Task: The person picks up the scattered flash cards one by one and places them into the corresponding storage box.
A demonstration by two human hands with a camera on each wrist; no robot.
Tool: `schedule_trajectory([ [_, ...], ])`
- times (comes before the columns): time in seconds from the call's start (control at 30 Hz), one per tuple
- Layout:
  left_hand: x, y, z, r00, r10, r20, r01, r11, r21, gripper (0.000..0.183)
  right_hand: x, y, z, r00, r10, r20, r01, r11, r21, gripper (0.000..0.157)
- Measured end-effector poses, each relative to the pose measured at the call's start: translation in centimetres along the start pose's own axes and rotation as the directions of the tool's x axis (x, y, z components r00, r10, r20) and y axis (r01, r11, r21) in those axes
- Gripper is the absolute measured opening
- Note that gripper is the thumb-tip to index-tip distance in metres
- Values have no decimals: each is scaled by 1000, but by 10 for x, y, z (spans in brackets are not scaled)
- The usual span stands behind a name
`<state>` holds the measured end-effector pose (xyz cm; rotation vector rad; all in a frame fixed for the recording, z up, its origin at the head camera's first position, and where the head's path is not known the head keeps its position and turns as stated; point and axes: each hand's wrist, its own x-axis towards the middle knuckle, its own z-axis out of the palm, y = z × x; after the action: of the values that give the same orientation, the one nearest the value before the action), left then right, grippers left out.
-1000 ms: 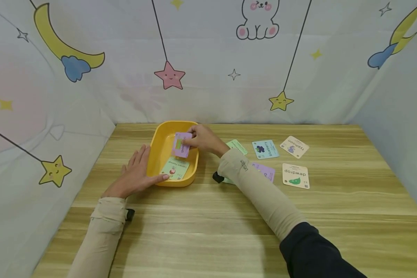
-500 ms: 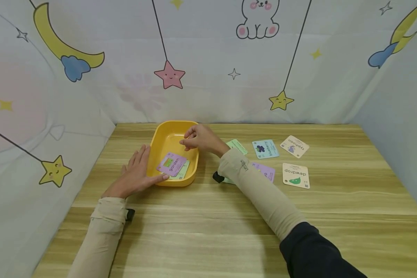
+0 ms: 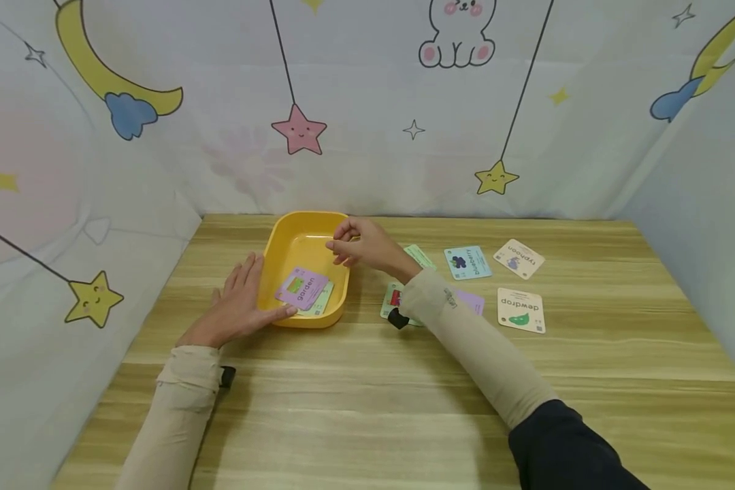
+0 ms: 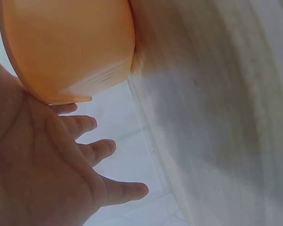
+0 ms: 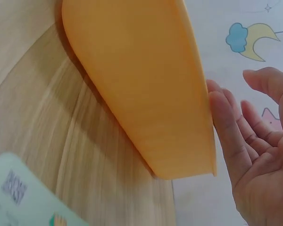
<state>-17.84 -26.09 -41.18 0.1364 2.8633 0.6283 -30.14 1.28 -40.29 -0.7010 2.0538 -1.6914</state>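
Note:
A yellow plastic bin (image 3: pixel 311 250) stands at the table's back left. Inside it a purple "garden" card (image 3: pixel 302 288) lies over a pale green card (image 3: pixel 322 299), hiding most of it. My left hand (image 3: pixel 235 303) rests along the bin's left side, fingers straight, thumb over the near rim; its palm meets the bin wall (image 4: pixel 70 47) in the left wrist view. Above the right rim hovers my right hand (image 3: pixel 370 246), holding nothing, fingers loosely bent. In the right wrist view that hand (image 5: pixel 262 160) has its thumb apart from the fingers, beside the bin's rim.
Right of the bin lie a "blueberry" card (image 3: pixel 468 263), a "typhoon" card (image 3: pixel 519 258) and a "dewdrop" card (image 3: pixel 521 310). Two green cards, one with a red picture (image 3: pixel 392 299), and a purple card (image 3: pixel 473 302) are partly behind my right arm. A printed curtain (image 3: pixel 367 177) backs the table.
My right hand has let go of the purple "garden" card, which dropped onto the green card in the bin. The hand then drew slightly right. My left hand has stayed at the bin.

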Motion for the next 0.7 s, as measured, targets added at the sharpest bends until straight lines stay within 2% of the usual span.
schedule_trajectory([
  [0.2,-1,2,0,1000,3,3,-3,1000,-8,125,-20,-4,-16,1000,12,14,-12,1000,7,25],
  [0.57,-1,2,-3,1000,-1,5,1,1000,-6,123,-62,-22,-42,1000,-9,18,11,991,-131,20],
  [0.7,-1,2,-1,1000,-1,6,1,1000,-9,124,-79,-25,-55,1000,13,5,-12,988,-153,22],
])
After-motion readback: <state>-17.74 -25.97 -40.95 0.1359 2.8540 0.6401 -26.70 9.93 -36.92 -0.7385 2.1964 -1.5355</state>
